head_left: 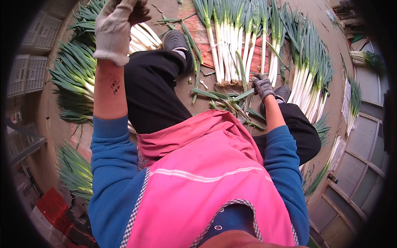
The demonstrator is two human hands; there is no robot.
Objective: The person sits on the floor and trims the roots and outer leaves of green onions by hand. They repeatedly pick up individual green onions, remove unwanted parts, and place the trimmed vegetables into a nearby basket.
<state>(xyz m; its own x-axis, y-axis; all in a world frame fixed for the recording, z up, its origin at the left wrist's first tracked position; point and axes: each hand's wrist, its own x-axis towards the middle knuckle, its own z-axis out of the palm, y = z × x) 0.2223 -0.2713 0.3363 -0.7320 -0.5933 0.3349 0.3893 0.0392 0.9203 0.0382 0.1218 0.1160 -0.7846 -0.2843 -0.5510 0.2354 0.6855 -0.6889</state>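
Note:
My left hand (116,29), in a pale knit glove with dark, soiled fingers, is raised at the upper left, over the leeks there. Its fingers are curled, partly cut off by the frame, and any item in them is hidden. My right hand (263,86), in a dirty grey glove, is low near my shoe with its fingers bent. The root end of a single leek (263,52) meets this glove; whether it is gripped is unclear. Beside it, trimmed leeks (228,52) lie in a row on a reddish sheet (206,55), roots towards me.
Loose leaves (229,100) litter the floor between my legs. More leeks lie at left (74,71) and right (307,71). Plastic crates (38,31) stand at far left, a red object (51,203) at lower left, and a framed panel wall (361,133) at right.

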